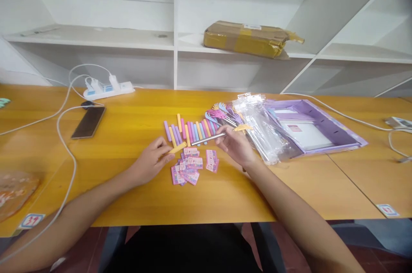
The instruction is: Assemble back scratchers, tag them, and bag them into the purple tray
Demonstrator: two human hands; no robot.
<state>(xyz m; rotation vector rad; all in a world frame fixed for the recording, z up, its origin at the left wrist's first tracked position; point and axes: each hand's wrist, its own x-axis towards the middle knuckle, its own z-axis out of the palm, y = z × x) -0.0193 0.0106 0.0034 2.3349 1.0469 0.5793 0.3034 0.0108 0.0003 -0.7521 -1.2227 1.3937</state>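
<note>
My left hand (149, 162) pinches a yellow tube-shaped handle (179, 147) near the middle of the table. My right hand (238, 146) is closed on a back scratcher (209, 138), a silver rod with a yellow hand-shaped head. The rod's free end points left and comes close to the handle's tip; I cannot tell whether they touch. Just beyond lies a row of colored handles (193, 130) in purple, pink, blue and yellow. Pink printed cards (189, 168) lie in a loose pile below, with a smaller stack (211, 160) beside them.
Right of the hands lie more scratcher heads (220, 112), clear plastic bags (254, 122) and an open purple box (337, 146). A phone (89, 122), white cables and a power strip (111, 89) are at left. A taped carton (244, 37) rests on the shelf.
</note>
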